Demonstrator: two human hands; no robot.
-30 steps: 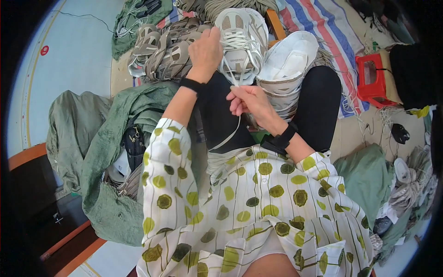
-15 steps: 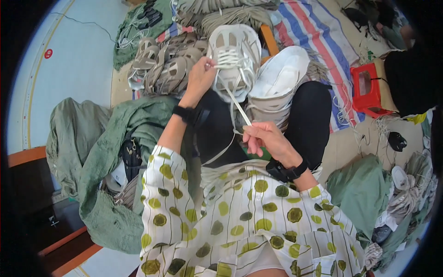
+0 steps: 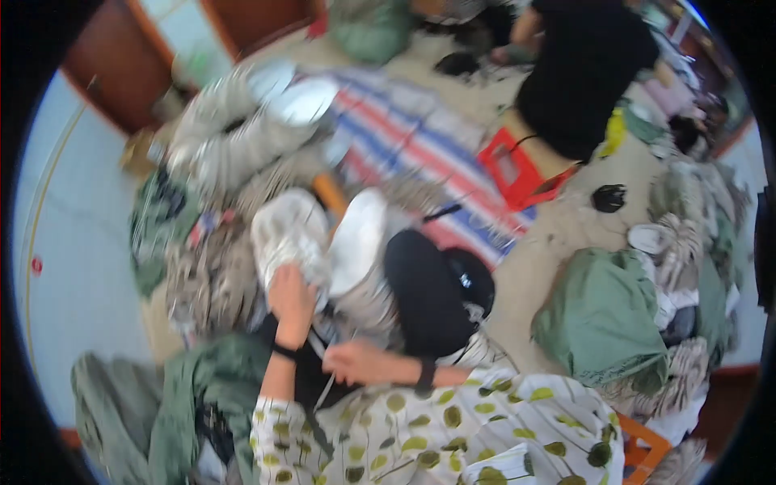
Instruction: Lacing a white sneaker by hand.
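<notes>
white mesh sneaker with pale laces (image 3: 289, 234) lies sole-down on the person's lap, toe pointing away, just beside the black-clad knee (image 3: 424, 295). a second white shoe, turned sole-up (image 3: 356, 240), rests against its right side, touching it.

head view, frame blurred by motion:
- left hand (image 3: 293, 295) sits on the near end of the sneaker, fingers curled down over the opening; grip looks closed on the shoe, though blur hides the fingertips.
- right hand (image 3: 356, 364) is lower, near the lap, well apart from the sneaker. fingers bent inward in a loose fist. a thin white lace (image 3: 326, 390) runs down from this hand; cannot tell whether it is pinched or only crossing the fingers.
- both wrists carry dark bands; the sleeves are cream fabric with green dots (image 3: 453, 424).
- heap of grey-white shoes (image 3: 234, 137) lies beyond the sneaker, on and beside a red, white and blue striped mat (image 3: 420, 145).
- green cloth bag (image 3: 602, 319) to the right on the floor; crumpled green cloth (image 3: 194, 396) at lower left.
- another person in a black top (image 3: 586, 69) sits on a red plastic stool (image 3: 521, 170), far right.
</notes>
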